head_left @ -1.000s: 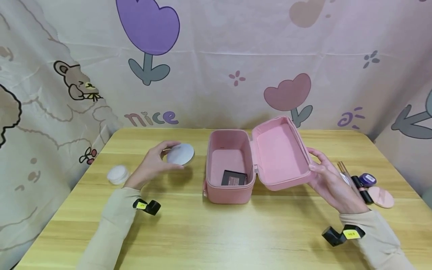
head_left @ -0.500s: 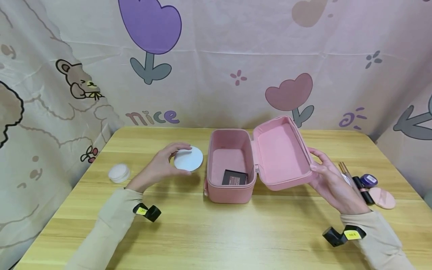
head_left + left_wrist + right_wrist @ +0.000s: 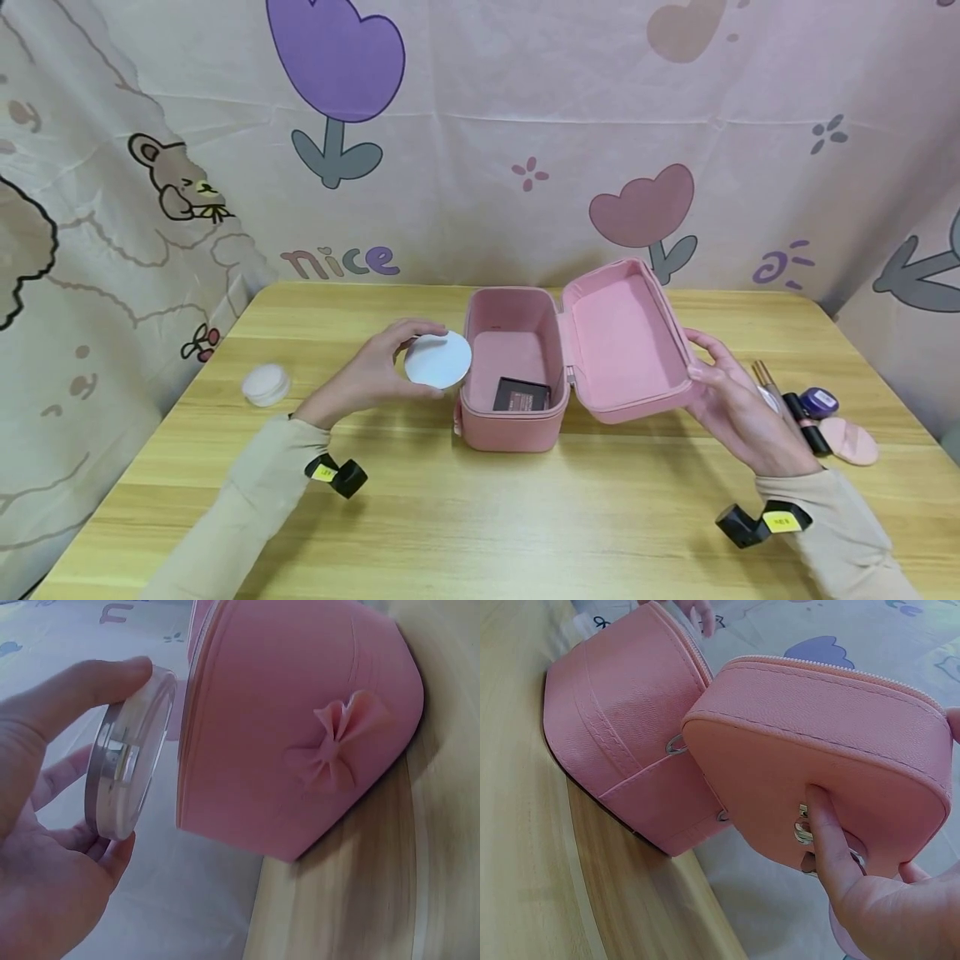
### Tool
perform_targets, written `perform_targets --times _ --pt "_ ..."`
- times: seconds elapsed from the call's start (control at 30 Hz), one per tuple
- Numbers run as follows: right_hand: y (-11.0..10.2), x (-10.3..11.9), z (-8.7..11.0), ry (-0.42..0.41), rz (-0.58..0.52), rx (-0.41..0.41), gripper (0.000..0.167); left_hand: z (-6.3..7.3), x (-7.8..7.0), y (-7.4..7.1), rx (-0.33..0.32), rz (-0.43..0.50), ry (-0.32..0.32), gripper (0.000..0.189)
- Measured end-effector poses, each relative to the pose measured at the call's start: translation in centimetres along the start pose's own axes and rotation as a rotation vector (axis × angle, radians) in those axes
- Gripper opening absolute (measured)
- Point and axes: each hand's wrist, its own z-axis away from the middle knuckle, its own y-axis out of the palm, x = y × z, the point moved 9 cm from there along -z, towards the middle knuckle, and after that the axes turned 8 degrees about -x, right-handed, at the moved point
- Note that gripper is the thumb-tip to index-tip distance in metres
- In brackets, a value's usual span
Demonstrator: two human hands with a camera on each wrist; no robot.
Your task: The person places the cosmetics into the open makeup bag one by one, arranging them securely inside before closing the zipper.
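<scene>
My left hand (image 3: 378, 371) grips a round powder compact (image 3: 438, 360) by its edges, thumb on one side and fingers on the other. In the left wrist view the compact (image 3: 131, 754) shows a clear rim and a small clasp, close beside the case wall. The pink zippered makeup case (image 3: 510, 433) stands with its lid (image 3: 622, 333) swung out to the right. Inside it lies a dark flat square box (image 3: 521, 395). My right hand (image 3: 738, 408) holds the lid by its outer edge; in the right wrist view one finger presses the lid's outside near metal fittings (image 3: 804, 829).
A round white puff-like item (image 3: 266, 385) lies at the table's left. On the right, partly behind my right hand, are a dark tube (image 3: 806, 423), a purple-lidded jar (image 3: 819, 402), a pink puff (image 3: 849, 441) and thin brown sticks (image 3: 763, 373). A printed cloth (image 3: 465, 183) hangs behind.
My left hand has carried the compact rightward, up to the case's left rim, turning its flat pale face more toward the head camera. My right hand and the lid have stayed put.
</scene>
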Motion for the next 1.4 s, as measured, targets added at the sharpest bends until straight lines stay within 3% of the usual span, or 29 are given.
perform_targets --times 0.63,1.0,1.4 --pt "-0.4 -0.2 -0.1 0.001 0.029 -0.029 0.044 -1.3 -1.4 3.6 0.106 -0.023 0.022 0.068" --pt "-0.3 -0.1 -0.1 0.002 0.043 -0.036 0.045 -2.9 -3.3 6.4 0.148 -0.066 0.113 0.070" --pt "-0.4 0.0 -0.2 -0.009 0.008 -0.032 0.044 -3.5 -4.5 8.6 0.193 -0.077 0.154 0.068"
